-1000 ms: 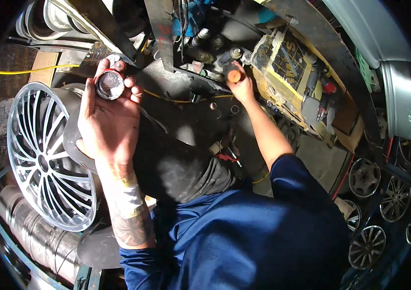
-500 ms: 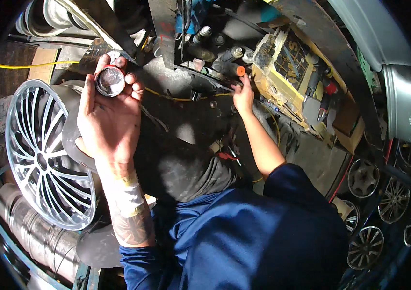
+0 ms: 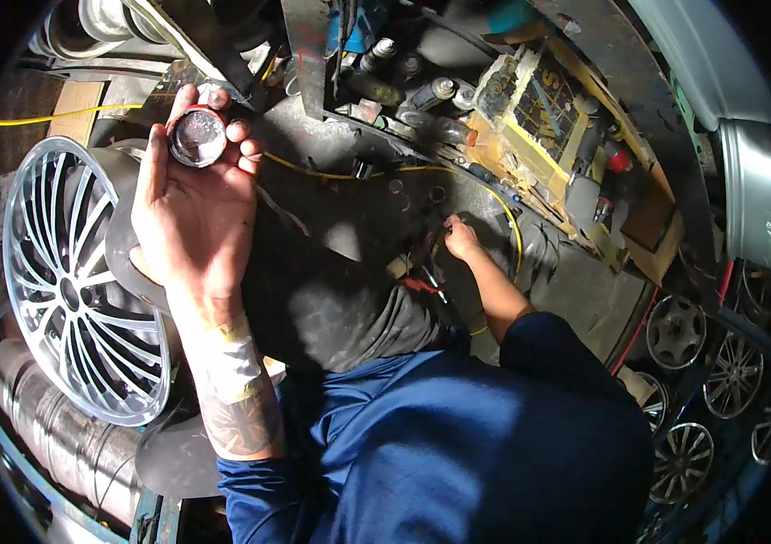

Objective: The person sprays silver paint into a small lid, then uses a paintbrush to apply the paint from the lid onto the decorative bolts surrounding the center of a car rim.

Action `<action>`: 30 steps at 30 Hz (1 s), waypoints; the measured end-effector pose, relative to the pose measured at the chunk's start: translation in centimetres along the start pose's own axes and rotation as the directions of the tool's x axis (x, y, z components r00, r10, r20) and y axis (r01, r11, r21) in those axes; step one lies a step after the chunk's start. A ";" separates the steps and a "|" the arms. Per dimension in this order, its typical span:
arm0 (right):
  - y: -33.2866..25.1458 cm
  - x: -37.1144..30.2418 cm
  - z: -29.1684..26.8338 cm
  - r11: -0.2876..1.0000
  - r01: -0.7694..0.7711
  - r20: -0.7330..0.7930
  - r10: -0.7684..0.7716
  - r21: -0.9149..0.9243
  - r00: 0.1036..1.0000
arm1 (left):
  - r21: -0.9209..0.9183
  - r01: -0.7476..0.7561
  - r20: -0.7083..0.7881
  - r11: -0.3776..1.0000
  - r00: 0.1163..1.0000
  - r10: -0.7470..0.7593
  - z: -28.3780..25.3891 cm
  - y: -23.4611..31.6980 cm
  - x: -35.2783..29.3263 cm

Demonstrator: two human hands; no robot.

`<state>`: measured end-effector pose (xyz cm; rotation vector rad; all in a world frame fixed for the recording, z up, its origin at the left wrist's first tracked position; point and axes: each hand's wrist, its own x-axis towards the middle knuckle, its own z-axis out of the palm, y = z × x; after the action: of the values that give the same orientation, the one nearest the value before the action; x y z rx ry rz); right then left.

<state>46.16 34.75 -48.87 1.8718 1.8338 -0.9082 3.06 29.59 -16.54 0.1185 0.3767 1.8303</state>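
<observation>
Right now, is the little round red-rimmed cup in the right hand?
No, the left hand holds the cup, while the right hand is apart from it.

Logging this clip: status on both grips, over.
Left grip: holding round tin, palm up. Right grip: near red-and-silver item, hold unclear. Yellow line curving past right grip.

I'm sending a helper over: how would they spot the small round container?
Find the big silver wheel on the left. Right of it, the upturned left hand holds the container. Red along its rim sets it apart from the silver wheel.
</observation>
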 end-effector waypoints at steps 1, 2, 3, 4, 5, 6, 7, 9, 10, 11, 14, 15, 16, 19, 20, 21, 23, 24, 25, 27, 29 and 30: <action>0.5 0.6 0.4 0.999 0.049 0.037 -0.050 0.015 0.998 | -0.010 0.005 -0.020 1.000 1.000 -0.005 0.0 0.0 0.0; 0.9 1.2 0.6 0.999 0.036 0.017 -0.036 0.028 0.999 | -0.001 -0.001 -0.029 1.000 1.000 0.001 0.0 0.0 0.2; 1.1 1.5 0.6 0.999 0.018 -0.015 -0.017 0.049 1.000 | 0.003 -0.004 0.004 1.000 1.000 0.004 0.1 0.1 0.2; 1.1 1.8 0.4 0.996 0.017 0.033 -0.020 0.089 0.999 | 0.004 -0.007 0.000 1.000 1.000 0.007 0.1 0.1 0.2; 1.0 1.9 0.1 0.994 0.061 0.023 -0.063 0.093 0.998 | -0.006 -0.004 -0.026 1.000 1.000 0.004 0.1 0.0 0.2; 0.7 1.9 -0.3 0.999 0.038 0.051 -0.040 0.036 0.998 | 0.003 -0.007 -0.005 1.000 1.000 0.007 0.1 0.0 0.2; 0.3 1.7 -0.9 1.000 0.000 0.032 0.001 -0.030 0.999 | -0.002 -0.003 0.000 1.000 1.000 0.003 0.1 0.0 0.2; -1.0 1.2 -2.0 0.998 0.012 0.034 -0.010 -0.058 0.999 | -0.008 -0.001 0.002 1.000 1.000 0.001 0.2 0.0 0.1; -1.8 0.8 -2.5 0.994 -0.013 -0.032 0.010 -0.107 0.999 | -0.011 0.001 -0.008 1.000 1.000 -0.001 0.1 0.0 0.1; -2.7 0.6 -3.0 0.995 0.013 -0.015 -0.014 -0.096 1.000 | -0.018 0.003 -0.031 1.000 1.000 -0.004 0.1 0.0 0.1; -5.2 0.2 -4.2 0.974 -0.027 0.042 0.037 -0.225 0.998 | -0.012 -0.001 -0.034 1.000 0.999 0.001 0.1 0.0 0.2; -6.0 0.2 -4.5 0.947 0.004 0.079 0.023 -0.322 0.997 | -0.008 -0.006 -0.018 1.000 1.000 0.006 0.0 0.0 0.2; -6.6 0.3 -4.8 0.904 0.038 0.096 0.004 -0.425 0.995 | -0.005 -0.007 -0.013 1.000 1.000 0.007 0.0 0.0 0.2; -7.9 0.7 -5.3 0.858 0.017 0.090 0.034 -0.514 0.995 | -0.013 -0.005 -0.011 1.000 1.000 0.004 0.0 0.0 0.2; -8.2 0.8 -5.5 0.865 0.046 0.118 0.015 -0.500 0.993 | -0.025 0.002 -0.033 1.000 0.999 -0.002 0.1 0.0 0.2; -8.5 0.9 -5.6 0.862 0.054 0.109 0.002 -0.504 0.994 | -0.026 -0.002 -0.014 1.000 1.000 0.001 0.1 0.0 0.2; -8.9 1.0 -5.8 0.859 0.059 0.101 -0.009 -0.508 0.995 | -0.032 -0.001 -0.032 0.999 1.000 0.000 0.1 0.0 0.2; -9.1 0.9 -5.9 0.845 0.054 0.123 0.014 -0.533 0.992 | -0.027 -0.004 -0.022 1.000 1.000 0.004 0.1 0.0 0.2; -9.3 0.9 -6.1 0.828 0.045 0.120 0.027 -0.559 0.992 | -0.021 -0.007 -0.027 1.000 1.000 0.006 0.1 0.0 0.2; -9.6 0.6 -6.4 0.840 0.038 0.136 0.043 -0.541 0.990 | -0.014 -0.012 -0.031 1.000 0.999 0.011 0.2 0.0 0.2; -9.9 0.4 -6.7 0.848 0.034 0.134 0.044 -0.529 0.990 | -0.025 -0.007 -0.024 1.000 1.000 0.007 0.2 0.0 0.1; -10.0 0.3 -6.9 0.868 0.010 0.135 0.066 -0.496 0.989 | -0.025 -0.008 -0.026 1.000 1.000 0.008 0.1 0.0 0.1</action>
<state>37.59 40.39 -42.33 1.4635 1.7359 -0.4808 3.05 29.74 -16.43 0.0789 0.3720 1.8454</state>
